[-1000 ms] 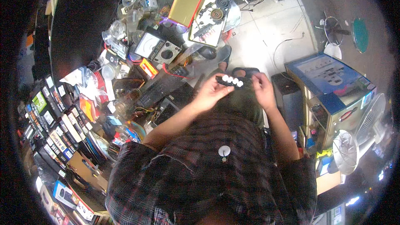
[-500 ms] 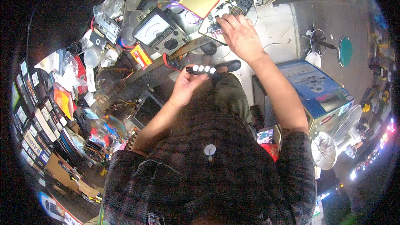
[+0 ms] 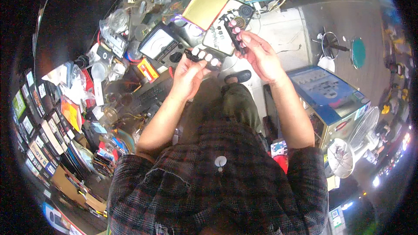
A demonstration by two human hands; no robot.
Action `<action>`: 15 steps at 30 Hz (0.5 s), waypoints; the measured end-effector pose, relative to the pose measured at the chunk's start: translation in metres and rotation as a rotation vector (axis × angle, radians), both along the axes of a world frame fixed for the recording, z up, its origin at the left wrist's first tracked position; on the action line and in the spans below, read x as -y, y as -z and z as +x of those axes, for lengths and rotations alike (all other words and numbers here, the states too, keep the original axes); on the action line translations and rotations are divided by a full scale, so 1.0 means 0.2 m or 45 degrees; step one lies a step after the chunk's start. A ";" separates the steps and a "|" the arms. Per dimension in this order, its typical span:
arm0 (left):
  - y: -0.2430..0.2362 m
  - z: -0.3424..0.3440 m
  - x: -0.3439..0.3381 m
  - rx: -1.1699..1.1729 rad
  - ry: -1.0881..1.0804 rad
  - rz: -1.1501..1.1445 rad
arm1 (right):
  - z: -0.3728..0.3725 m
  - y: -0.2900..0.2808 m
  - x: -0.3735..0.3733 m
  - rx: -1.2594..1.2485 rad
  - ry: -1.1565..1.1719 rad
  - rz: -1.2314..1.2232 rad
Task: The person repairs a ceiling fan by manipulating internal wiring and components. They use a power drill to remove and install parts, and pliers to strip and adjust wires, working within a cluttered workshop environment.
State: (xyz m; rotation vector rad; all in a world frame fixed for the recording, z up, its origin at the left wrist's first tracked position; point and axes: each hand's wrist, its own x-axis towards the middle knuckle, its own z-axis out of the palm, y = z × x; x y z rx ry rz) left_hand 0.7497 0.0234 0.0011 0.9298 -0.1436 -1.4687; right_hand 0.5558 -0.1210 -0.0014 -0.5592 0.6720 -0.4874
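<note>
In my left hand (image 3: pixel 188 77) is a black strip with a row of white round knobs (image 3: pixel 204 56), its fingers and thumb closed on the near edge. My right hand (image 3: pixel 263 60) grips a second black strip with pinkish-white round knobs (image 3: pixel 235 30), tilted steeply. A narrow gap separates the two strips. Behind them, a white tray-like panel (image 3: pixel 212 40) carries small dark parts and two coiled black discs (image 3: pixel 246 11). A gold-coloured book-like cover (image 3: pixel 213 0) lies across its far left part.
An analog multimeter (image 3: pixel 159 42) stands left of my left hand, with an orange-and-yellow box (image 3: pixel 148 70) nearby. Plastic containers and cables crowd the bench at far left. Rightward are a blue-topped box (image 3: pixel 324 85), a green round stool (image 3: pixel 359 53) and fans (image 3: pixel 340 157).
My right hand has come back from the white panel, now holding a knobbed strip. My left hand has turned its own strip and moved slightly left and up.
</note>
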 end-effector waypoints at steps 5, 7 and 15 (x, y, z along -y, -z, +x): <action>-0.13 -0.10 0.24 -0.033 0.123 -0.096 | -0.18 -0.12 -0.07 0.163 0.096 0.072; -0.14 -0.15 0.29 -0.008 0.233 -0.160 | -0.24 -0.16 -0.10 0.069 0.153 -0.052; -0.21 -0.41 0.43 -0.050 0.617 -0.237 | -0.54 -0.24 -0.18 -0.281 0.236 -0.586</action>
